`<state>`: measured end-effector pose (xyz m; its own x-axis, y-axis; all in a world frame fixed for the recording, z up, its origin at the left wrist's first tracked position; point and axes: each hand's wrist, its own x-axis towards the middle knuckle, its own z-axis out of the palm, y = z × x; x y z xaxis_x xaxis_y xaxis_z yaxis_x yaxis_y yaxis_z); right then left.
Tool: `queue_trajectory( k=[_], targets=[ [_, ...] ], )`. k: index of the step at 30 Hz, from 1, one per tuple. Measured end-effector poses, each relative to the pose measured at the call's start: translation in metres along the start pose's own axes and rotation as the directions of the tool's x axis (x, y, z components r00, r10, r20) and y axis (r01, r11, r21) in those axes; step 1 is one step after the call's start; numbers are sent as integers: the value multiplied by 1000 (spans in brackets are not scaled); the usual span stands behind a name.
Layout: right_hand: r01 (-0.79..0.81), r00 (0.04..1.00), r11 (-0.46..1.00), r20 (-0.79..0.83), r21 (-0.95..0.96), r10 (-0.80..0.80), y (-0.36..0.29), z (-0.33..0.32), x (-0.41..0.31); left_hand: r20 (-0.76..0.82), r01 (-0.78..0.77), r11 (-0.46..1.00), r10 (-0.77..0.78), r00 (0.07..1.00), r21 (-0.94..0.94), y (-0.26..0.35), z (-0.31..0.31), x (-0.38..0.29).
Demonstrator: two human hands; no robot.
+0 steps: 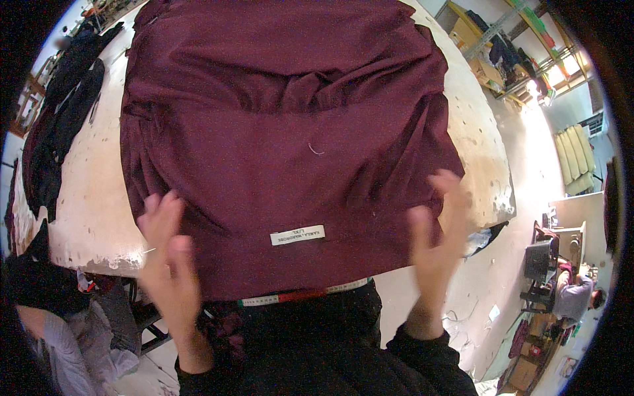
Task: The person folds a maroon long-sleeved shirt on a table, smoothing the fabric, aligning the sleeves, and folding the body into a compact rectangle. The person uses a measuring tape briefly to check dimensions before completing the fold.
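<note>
A burgundy cloth garment (297, 188) lies spread before me on a pale, worn table, rumpled across its middle. Near its front edge a white label (297, 235) with writing is attached, and a loose white thread (316, 149) rests on the cloth. My left hand (171, 262) is at the garment's left front side, fingers apart, holding nothing. Over the right front side is my right hand (440, 232), also blurred, with thumb and fingers spread. Whether either hand touches the cloth I cannot tell. A measuring tape (302, 293) shows below the front edge.
Dark garments (69, 119) lie along the table's (99, 218) left side. A person's grey-clad body (74, 351) is close at lower left. Far right, another person (572, 294) sits at a workstation; shelving (490, 54) stands at upper right.
</note>
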<state>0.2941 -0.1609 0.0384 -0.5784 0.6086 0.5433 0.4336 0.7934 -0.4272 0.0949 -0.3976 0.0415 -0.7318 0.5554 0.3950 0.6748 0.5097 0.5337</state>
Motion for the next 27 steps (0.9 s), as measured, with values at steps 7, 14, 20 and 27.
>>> queue_trajectory(
  k=[7,14,20,27],
  targets=[
    [54,836,967,541,-248,92,-21,19,-35,436,-261,921,116,893,289,28,62,5],
    [-114,884,931,392,-346,254,14,-11,-39,451,-228,936,87,888,269,30,59,4],
    [-459,888,888,18,-38,459,42,-28,-20,425,-267,959,204,882,93,62,50,14],
    [-397,911,854,-29,-337,412,41,4,-12,589,-467,883,354,726,45,102,101,7]
  ],
)
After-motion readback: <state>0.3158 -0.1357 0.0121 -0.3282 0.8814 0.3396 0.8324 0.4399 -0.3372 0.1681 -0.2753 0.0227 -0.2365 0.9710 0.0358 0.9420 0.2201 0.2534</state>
